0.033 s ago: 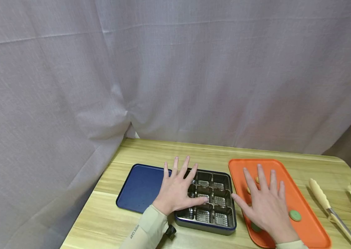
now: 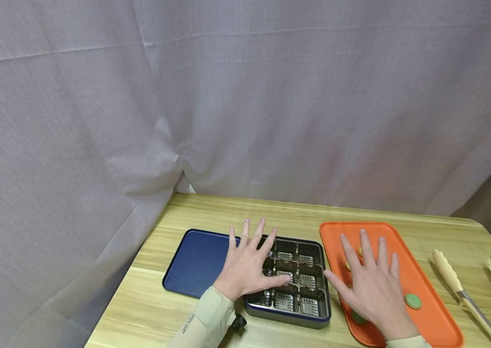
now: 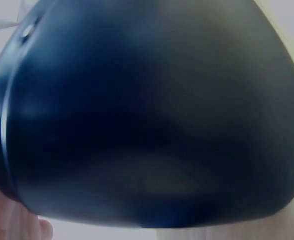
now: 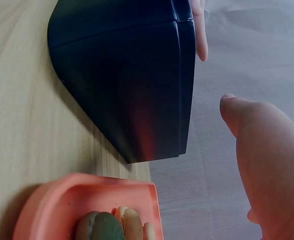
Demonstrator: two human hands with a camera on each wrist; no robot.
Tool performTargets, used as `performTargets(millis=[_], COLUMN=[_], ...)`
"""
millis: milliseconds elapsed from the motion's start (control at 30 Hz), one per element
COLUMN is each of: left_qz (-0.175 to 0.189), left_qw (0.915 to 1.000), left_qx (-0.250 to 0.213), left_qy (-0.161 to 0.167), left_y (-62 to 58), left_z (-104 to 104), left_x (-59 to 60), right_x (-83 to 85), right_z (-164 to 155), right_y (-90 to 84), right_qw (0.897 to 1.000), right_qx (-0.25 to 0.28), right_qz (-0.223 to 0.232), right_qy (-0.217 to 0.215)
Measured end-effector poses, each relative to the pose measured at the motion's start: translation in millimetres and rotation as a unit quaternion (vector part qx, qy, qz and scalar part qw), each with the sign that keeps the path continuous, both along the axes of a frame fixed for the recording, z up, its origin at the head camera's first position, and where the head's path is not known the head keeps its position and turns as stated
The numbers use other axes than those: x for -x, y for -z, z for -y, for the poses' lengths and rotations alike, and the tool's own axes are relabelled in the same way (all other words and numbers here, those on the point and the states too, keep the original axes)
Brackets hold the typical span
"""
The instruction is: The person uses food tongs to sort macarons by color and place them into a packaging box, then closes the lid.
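Head view shows it best, so: the dark box (image 2: 286, 318) sits mid-worktop (image 2: 132, 309), between a flat navy lid (image 2: 197, 263) and an orange tray (image 2: 430, 314). Pretty sleek thing tbh, rounded corners, navy rim, and a glossy black insert (image 2: 309, 282) split three by three, with ribbed floors catching the light. Left column's partly hidden under the left hand (image 2: 247, 268). From the right wrist the side wall looks smooth, with a reddish reflection on it. Both hands have their fingers spread wide, gripping nothing; can't tell if the left one touches the box. Right hand (image 2: 373, 295) is over the tray, which carries a green disc (image 2: 412, 301) and some macaron-looking pieces (image 4: 107, 227). Cream-tipped tongs (image 2: 447, 275) lie to the tray's right.
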State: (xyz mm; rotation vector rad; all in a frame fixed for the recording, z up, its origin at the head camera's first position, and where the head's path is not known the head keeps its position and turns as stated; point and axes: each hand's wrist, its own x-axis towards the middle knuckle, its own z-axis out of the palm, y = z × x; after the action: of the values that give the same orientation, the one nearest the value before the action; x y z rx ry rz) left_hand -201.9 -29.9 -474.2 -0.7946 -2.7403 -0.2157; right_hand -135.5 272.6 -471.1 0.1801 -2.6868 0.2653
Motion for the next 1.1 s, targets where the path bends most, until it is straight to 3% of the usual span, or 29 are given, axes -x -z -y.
performTargets(millis=[300, 500, 867, 967, 1100], left_qz=[0.006, 0.013, 0.028, 0.056, 0.123], left_qw=[1.0000, 0.9999, 0.9950, 0.9898, 0.9754], left_qx=[0.004, -0.003, -0.080, -0.111, -0.155], left_qy=[-0.004, 0.010, 0.053, 0.069, 0.096], left_y=[-3.8, -7.7, -21.5, -21.1, -18.8], left_z=[2, 6, 34, 43, 55], left_x=[0.9, 1.7, 6.7, 8.2, 10.3], right_x=[-1.1, -3.2, -10.5, -14.8, -21.3], right_z=[1, 2, -9, -20, -43], right_y=[-3.0, -4.9, -8.7, -8.4, -8.7], right_qw=[1.000, 1.000, 0.999, 0.999, 0.999], right_qx=[0.002, 0.006, 0.027, 0.034, 0.027], right_qz=[-0.002, -0.005, 0.000, 0.000, 0.012], right_qy=[-0.004, -0.007, -0.026, -0.030, -0.023])
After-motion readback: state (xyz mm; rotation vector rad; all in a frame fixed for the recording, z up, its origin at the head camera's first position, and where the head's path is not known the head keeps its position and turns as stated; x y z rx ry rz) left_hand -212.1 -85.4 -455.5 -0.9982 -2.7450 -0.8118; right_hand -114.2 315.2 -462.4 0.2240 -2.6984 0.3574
